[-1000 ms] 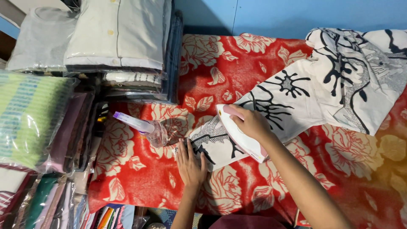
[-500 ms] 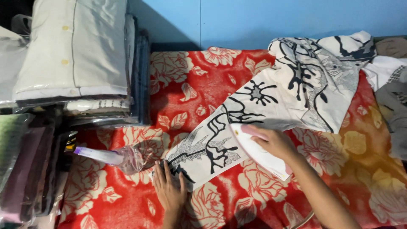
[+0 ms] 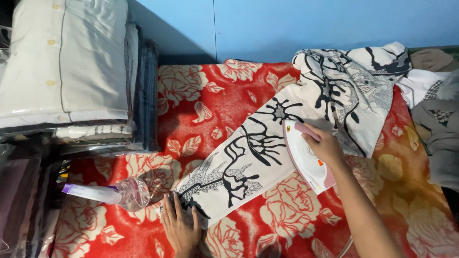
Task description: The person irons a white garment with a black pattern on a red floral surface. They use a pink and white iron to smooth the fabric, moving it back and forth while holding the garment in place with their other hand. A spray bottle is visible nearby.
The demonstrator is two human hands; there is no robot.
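Near the front edge of the red floral blanket (image 3: 201,100), the black-and-white cloth (image 3: 248,162) is pinned flat by the spread left hand (image 3: 181,229), while the pink-and-white iron (image 3: 306,157) is clasped by the right hand (image 3: 325,145), pressing mid-cloth.

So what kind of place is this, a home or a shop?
Probably a small ironing or laundry shop. A hand presses an iron on a black-and-white garment, with bagged folded shirts stacked beside a spray bottle.

Two bare forearms, left hand (image 3: 180,229), right hand (image 3: 326,145), no sleeves, no rings visible
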